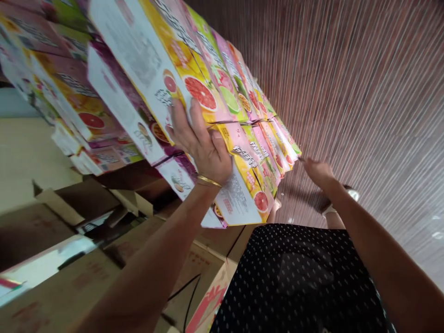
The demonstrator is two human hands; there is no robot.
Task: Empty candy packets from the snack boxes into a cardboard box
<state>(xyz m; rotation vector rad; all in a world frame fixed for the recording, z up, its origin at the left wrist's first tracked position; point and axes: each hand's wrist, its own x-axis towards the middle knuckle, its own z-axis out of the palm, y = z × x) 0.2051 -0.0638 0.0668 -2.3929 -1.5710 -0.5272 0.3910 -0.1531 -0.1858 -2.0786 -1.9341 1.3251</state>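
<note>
Head view, tilted hard: nearest, brown cartons lie around a dotted dress. Above them the left hand presses flat, fingers spread, against the near end of a strapped bundle of fruit-printed boxes, while the right hand touches its far end; whether it grips there I cannot tell. The step looks like carrying that bundle, so steady, even support comes next. Two hands, roughly six boxes in the bundle, more stacked bundles behind.
</note>
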